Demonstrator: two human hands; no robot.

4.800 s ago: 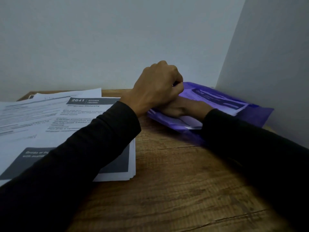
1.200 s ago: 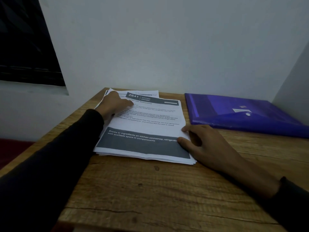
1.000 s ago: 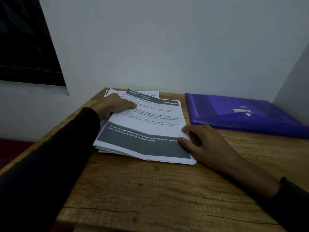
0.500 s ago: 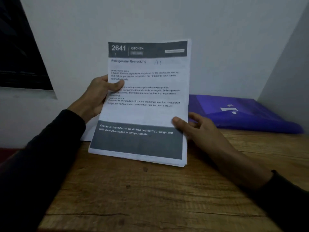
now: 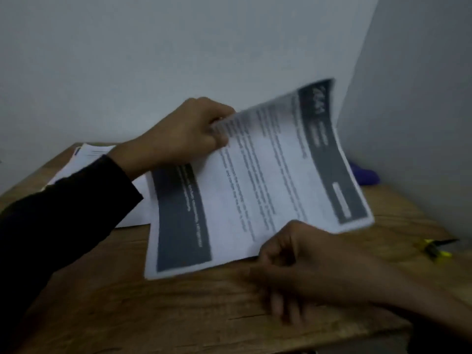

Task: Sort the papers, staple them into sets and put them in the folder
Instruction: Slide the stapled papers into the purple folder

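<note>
A set of printed papers (image 5: 255, 185) with dark grey bands is held above the wooden table (image 5: 178, 315), turned sideways with its header to the right. My left hand (image 5: 184, 134) pinches its upper edge. My right hand (image 5: 301, 267) grips its lower edge with curled fingers; motion blur hides the exact hold. The purple folder (image 5: 365, 175) lies at the back right, mostly hidden behind the papers. A yellow and black stapler (image 5: 434, 247) lies on the table at the right.
More loose papers (image 5: 89, 157) lie at the back left, partly under my left sleeve. White walls close the table in at the back and the right. The table's front edge runs along the bottom right.
Both hands lifted the paper set off the table and have now turned it clockwise, so its header points right. The view has swung right and the stapler has come into sight.
</note>
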